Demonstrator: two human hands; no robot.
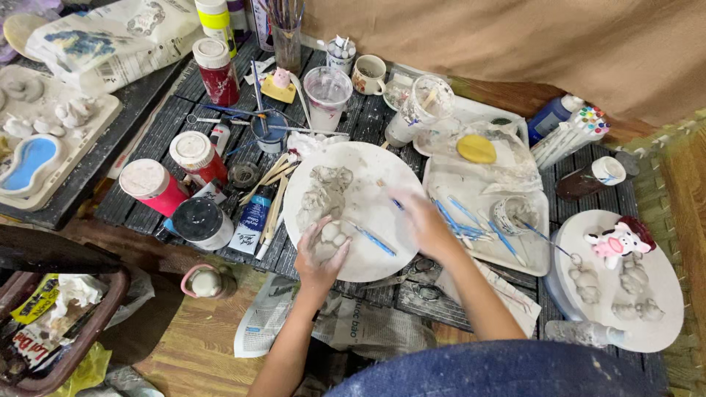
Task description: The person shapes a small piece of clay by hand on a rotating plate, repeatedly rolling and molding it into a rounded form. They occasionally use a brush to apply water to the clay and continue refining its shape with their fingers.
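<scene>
A: Grey clay everywhere. What is the left hand point(321, 254) doing?

B: It cups a small pale clay lump point(332, 232) near the front edge of the round white board point(382, 176), fingers curled around it and pressing it down. I judge the cupping keeps the soft piece from sliding while it is worked.

A: And the right hand point(423, 224)?

B: It lies on the board's right side, fingers bent. A thin blue tool point(373, 240) rests on the board between the two hands, and a blue tip shows just past the right fingertips; whether the fingers pinch something there, I cannot tell.

A: How does the lump look?

B: Light grey, rounded, lumpy, with two knobs showing between the fingers. Beyond it, further up the board, sits a larger clay figure point(323, 190), rougher and darker grey, apart from the hand.

A: Why the board?

B: Probably it gives a flat, clean base on the cluttered table point(158, 125). Paint jars point(193, 152) stand to its left, and a tray point(535, 254) of blue tools lies to the right, near the right hand.
</scene>
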